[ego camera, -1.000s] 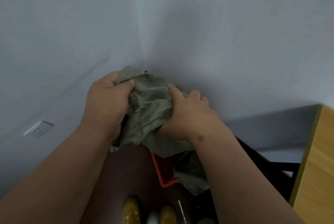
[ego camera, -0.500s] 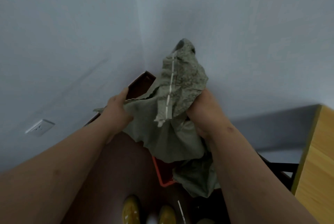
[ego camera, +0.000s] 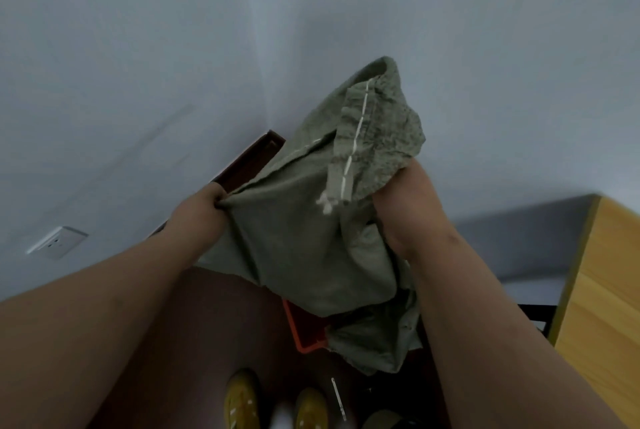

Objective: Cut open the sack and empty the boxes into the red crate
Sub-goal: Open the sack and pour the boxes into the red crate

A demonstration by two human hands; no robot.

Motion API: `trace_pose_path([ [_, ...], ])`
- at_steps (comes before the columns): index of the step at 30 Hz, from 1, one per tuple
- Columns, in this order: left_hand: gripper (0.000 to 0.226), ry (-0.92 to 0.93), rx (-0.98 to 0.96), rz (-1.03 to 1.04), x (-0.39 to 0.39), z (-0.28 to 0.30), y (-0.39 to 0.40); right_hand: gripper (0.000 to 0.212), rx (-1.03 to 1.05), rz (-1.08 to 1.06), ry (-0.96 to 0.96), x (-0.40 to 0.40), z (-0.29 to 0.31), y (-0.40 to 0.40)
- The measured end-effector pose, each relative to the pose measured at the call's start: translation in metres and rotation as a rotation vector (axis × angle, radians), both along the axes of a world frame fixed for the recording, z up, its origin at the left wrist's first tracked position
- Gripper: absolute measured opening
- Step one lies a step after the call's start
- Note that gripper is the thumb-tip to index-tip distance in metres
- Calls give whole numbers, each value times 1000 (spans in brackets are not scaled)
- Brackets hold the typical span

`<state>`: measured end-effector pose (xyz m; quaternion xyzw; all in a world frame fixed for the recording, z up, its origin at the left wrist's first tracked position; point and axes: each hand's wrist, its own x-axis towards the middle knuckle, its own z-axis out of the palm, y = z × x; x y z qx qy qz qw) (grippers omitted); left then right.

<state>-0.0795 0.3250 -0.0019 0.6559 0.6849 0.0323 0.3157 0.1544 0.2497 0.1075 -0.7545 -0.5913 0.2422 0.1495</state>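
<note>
I hold a limp green woven sack [ego camera: 311, 238] up in front of me, its stitched white seam pointing upward. My left hand [ego camera: 201, 210] pinches one edge of the sack at the left. My right hand [ego camera: 412, 200] grips the sack from below on the right, with its fingers hidden in the cloth. Under the hanging sack, a corner of the red crate [ego camera: 304, 331] shows on the floor. No boxes are visible.
A dark brown board [ego camera: 249, 158] runs along the wall corner. A wooden table edge [ego camera: 599, 307] stands at the right beside a dark frame [ego camera: 533, 318]. Yellow shoes [ego camera: 273, 404] and a thin white object [ego camera: 337, 397] are on the brown floor. A wall socket [ego camera: 57, 241] sits at the left.
The sack was bunched between both hands; now it is spread and lifted higher. My left hand has pulled its edge leftward and my right hand has risen.
</note>
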Motion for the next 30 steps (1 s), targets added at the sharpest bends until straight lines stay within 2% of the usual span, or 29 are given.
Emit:
trace_pose_path([
  [1, 11, -38, 39, 40, 1, 2, 2, 34, -65, -30, -25, -1, 3, 1],
  [2, 13, -81, 69, 75, 3, 5, 2, 32, -87, -160, 75, 4, 2, 2],
  [3, 15, -128, 94, 104, 7, 9, 2, 28, -87, -183, 104, 12, -1, 5],
  [5, 18, -239, 157, 140, 17, 20, 0, 19, 6, -200, 196, 11, 6, 1],
  [7, 18, -338, 228, 158, 28, 34, 0, 40, 7, -217, 240, 14, -1, 2],
  [9, 18, -381, 292, 135, 39, 48, 2, 68, -112, -138, 143, 13, -12, 1],
  [13, 14, -351, 370, 12, 57, 75, 5, 112, -249, -33, 105, 2, -22, 1],
  [15, 12, -355, 386, -73, 68, 87, 3, 124, -322, -10, 84, -7, -28, 3],
  [17, 10, -371, 396, -162, 80, 98, -1, 114, -349, 24, -31, -16, -40, 8],
  [19, 10, -414, 391, -233, 89, 106, -7, 88, -353, 59, -127, -22, -51, 10],
  [21, 8, -465, 363, -270, 91, 111, -9, 65, -326, 73, -153, -23, -51, 10],
  [22, 9, -492, 317, -270, 89, 113, -8, 60, -328, 77, -138, -21, -48, 9],
  [24, 26, -559, 163, -259, 77, 111, -3, 58, -372, 98, -124, -14, -44, 8],
  [26, 57, -577, 32, -241, 60, 100, 3, 58, -419, 148, -136, -7, -44, 7],
  [28, 79, -491, -29, -205, 44, 80, 7, 56, -400, 189, -171, -4, -45, 7],
  [30, 88, -375, -74, -198, 32, 58, 9, 53, -352, 161, -147, -3, -37, 8],
])
